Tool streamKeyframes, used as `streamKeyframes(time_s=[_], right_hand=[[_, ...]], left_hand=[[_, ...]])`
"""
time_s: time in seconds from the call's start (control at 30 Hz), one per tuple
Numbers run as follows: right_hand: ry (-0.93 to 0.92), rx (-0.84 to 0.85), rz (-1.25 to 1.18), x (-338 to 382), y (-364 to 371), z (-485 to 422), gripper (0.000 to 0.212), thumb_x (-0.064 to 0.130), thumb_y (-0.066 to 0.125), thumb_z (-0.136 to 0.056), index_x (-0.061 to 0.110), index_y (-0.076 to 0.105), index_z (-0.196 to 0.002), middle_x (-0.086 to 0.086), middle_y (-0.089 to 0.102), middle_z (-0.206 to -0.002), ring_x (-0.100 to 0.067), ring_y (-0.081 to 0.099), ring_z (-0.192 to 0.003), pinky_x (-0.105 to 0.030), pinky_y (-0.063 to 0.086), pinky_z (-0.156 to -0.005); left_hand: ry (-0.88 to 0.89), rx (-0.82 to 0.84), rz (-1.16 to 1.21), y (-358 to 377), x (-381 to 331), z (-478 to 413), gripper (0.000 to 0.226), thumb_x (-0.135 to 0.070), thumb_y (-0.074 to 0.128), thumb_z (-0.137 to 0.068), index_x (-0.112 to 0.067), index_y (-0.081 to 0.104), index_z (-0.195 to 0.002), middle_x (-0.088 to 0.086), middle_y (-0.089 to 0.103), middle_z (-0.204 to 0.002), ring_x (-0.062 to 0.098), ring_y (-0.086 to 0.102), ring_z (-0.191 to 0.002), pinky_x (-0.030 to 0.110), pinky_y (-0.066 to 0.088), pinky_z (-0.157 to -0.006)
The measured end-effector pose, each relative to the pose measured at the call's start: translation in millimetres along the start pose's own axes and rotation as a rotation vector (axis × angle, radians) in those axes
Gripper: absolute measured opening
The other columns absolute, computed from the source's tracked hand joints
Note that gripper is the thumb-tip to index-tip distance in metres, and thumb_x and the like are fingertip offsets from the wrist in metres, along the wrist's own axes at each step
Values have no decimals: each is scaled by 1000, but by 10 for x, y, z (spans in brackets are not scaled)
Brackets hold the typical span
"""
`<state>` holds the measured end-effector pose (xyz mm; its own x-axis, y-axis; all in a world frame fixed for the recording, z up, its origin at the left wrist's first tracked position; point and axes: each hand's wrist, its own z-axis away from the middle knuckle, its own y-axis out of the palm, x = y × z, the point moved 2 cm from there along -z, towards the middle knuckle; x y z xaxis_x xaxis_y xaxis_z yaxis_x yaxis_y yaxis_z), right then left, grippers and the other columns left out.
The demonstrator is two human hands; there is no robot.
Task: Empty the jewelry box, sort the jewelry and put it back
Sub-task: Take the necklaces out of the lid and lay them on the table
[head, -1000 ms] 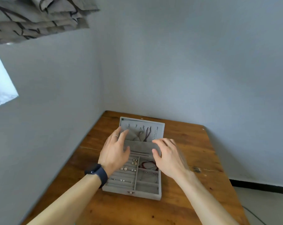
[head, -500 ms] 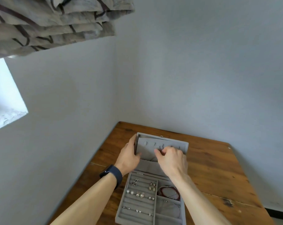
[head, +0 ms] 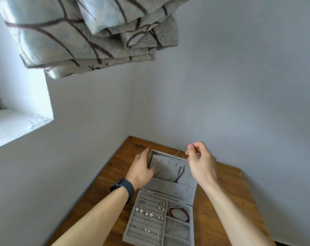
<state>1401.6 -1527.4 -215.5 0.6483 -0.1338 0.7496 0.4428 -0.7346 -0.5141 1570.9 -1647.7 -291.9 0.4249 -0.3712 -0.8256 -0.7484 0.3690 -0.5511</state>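
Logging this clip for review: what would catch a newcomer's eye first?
The right hand pinches a thin chain above the open grey jewelry box, low centre, while the left hand holds the left edge of the lid. A patterned curtain hangs bunched at upper left.

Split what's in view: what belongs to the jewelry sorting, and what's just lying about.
Job:
open grey jewelry box
thin chain pinched by the right hand
left hand gripping the lid
dark cord necklace in the lid
earrings
red bracelet

Just there:
wooden table
patterned curtain
window sill
wristband
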Motion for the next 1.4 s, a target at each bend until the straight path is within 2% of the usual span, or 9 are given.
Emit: streamKeyframes(time_s=[0.1,0.37,0.67,0.8,0.9,0.97,1.07,1.27,1.4], right_hand=[[-49,-16,-52,196,-206,71,14,39,51,-98,35,56,-86,19,70,-82,-5,66,-80,-31,52,-75],[-245,18,-49,792,-702,403,14,34,55,-99,33,59,-86,22,69,-83,0,67,-78,-14,48,-68],[-375,-10,-89,1397,-1360,809,10,33,61,-97,29,65,-89,23,70,-82,1,64,-85,-11,46,-69],[-257,22,-234,1376,-1557,1170,19,48,65,-91,29,67,-94,16,72,-92,-6,67,-90,-18,51,-76],[-87,330,-437,1151,-1486,1585,48,66,59,-82,28,66,-110,13,73,-110,-8,67,-106,-22,51,-84],[-13,585,-444,945,-1327,1932,43,62,54,-89,31,64,-118,12,70,-120,-4,62,-117,-23,47,-91],[86,764,-408,614,-1051,2437,36,53,52,-97,27,69,-115,10,70,-121,-3,59,-121,-20,45,-99],[213,736,-382,108,-754,3120,23,33,52,-103,26,74,-99,8,73,-113,-10,67,-103,-23,48,-95],[322,670,-374,-127,-760,3466,26,32,47,-105,28,71,-94,4,73,-103,-9,65,-80,-22,50,-79]], left_hand=[[60,-26,17,-199,-336,79,74,-21,63,-92,-24,25,-156,10,34,-155,25,40,-139,20,34,-99],[323,120,131,-604,-1471,616,50,-33,72,-84,-35,59,-132,-16,67,-120,4,61,-114,24,48,-97],[511,-12,101,-835,-2075,1244,18,-41,65,-94,-28,73,-102,-13,74,-88,0,69,-76,18,55,-75],[460,72,308,-832,-2087,1510,12,-38,68,-93,-28,76,-93,-9,75,-83,10,73,-74,23,57,-75],[377,131,438,-761,-2010,1757,13,-33,69,-93,-23,77,-92,-3,76,-81,14,72,-70,23,55,-69],[302,177,531,-710,-1931,1907,15,-31,69,-94,-19,78,-94,0,76,-84,15,71,-68,23,55,-67],[230,216,572,-636,-1770,2084,15,-34,69,-93,-23,79,-90,-2,75,-88,15,69,-67,29,53,-69],[103,200,570,-576,-1362,2187,23,-39,71,-91,-19,78,-96,-8,68,-75,12,62,-66,33,47,-69],[-33,144,661,-541,-1088,2102,23,-31,68,-94,-10,74,-92,2,71,-90,13,58,-63,33,39,-64]])
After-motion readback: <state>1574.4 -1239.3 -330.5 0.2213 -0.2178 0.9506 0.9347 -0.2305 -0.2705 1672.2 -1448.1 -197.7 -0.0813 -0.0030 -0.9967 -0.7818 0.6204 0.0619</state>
